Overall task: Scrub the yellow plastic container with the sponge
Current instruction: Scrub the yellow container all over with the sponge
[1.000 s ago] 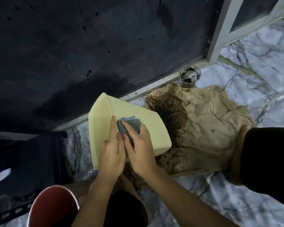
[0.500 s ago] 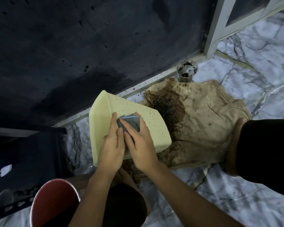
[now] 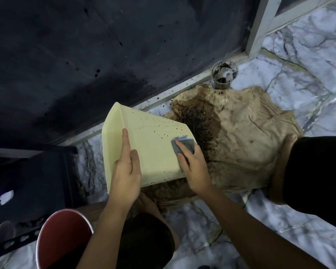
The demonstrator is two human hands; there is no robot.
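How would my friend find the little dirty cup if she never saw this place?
Start at the big stained tan cloth spread on the marble floor. Go to its far edge, by the pale strip under the dark wall; the cup stands there upright. It is the only small round see-through thing, smeared black inside.

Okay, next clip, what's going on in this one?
A person crouched on a marble floor is scrubbing a yellow plastic container, tipped on its side over a stained beige cloth. The left hand steadies the container at its near edge, index finger stretched along the wall. The right hand presses a grey sponge against the speckled wall near the right end. Dark specks remain across the upper part. A dirty glass stands beyond the cloth.
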